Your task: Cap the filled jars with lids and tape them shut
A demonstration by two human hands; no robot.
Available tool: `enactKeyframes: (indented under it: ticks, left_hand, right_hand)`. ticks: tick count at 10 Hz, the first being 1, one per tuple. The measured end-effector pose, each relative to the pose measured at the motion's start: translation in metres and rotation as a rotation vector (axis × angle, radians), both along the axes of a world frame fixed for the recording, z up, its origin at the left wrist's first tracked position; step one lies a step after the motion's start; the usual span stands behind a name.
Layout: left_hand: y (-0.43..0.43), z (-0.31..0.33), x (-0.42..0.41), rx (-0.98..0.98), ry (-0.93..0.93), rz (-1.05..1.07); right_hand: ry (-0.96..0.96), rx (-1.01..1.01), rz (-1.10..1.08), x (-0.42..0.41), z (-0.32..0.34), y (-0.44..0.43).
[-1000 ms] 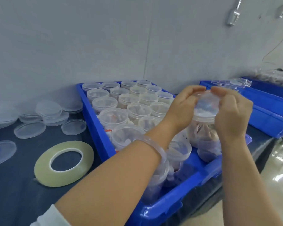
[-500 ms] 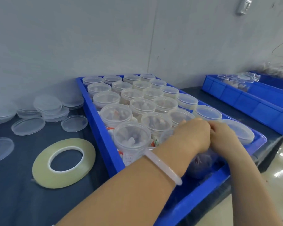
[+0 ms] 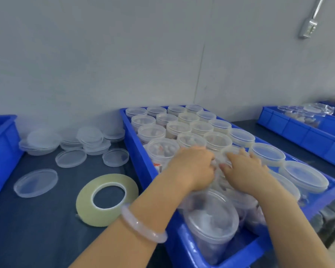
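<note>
A blue tray (image 3: 143, 161) holds several clear plastic jars filled with small items. Jars along its right side, such as one jar (image 3: 267, 154), wear lids. My left hand (image 3: 195, 167) and my right hand (image 3: 246, 171) meet over a jar (image 3: 220, 157) in the tray's middle. The left fingers curl down its side, while the right fingers and thumb hold its top. Most of that jar is hidden under them. A roll of clear tape (image 3: 83, 207) lies flat on the dark table, left of the tray. Loose lids (image 3: 70, 158) lie farther left.
Another jar (image 3: 211, 219) sits at the tray's near end, below my wrists. Stacked lids (image 3: 43, 142) rest by the wall. A blue bin (image 3: 0, 142) stands at the far left. A second blue tray (image 3: 298, 132) with jars is at the right. The table edge is near right.
Both hands held a capped jar above the tray, then lowered it into the tray's near right part. They now sit on a jar farther in, toward the tray's middle.
</note>
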State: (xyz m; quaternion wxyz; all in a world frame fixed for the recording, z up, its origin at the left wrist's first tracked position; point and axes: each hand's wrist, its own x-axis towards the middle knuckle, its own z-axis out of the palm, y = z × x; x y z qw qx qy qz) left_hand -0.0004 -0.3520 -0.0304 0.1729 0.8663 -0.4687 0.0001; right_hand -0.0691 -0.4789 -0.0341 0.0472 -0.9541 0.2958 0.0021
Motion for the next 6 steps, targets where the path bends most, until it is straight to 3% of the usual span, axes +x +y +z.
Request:
enactKeyframes:
  ticks: [1, 2, 4, 6]
  left_hand:
    - [0.028, -0.011, 0.012, 0.099, 0.02, 0.074]
    - [0.042, -0.02, 0.014, -0.037, 0.146, 0.092]
    - [0.057, -0.023, 0.014, -0.219, 0.181, 0.186]
    - [0.071, -0.018, 0.006, -0.317, 0.362, 0.084]
  right_hand:
    - [0.016, 0.066, 0.127, 0.019, 0.004, 0.026]
    - [-0.029, 0.11, 0.269, 0.035, 0.004, 0.056]
    - [-0.044, 0.116, 0.239, 0.039, 0.004, 0.08]
    - [0.021, 0.027, 0.24, 0.027, 0.0, 0.097]
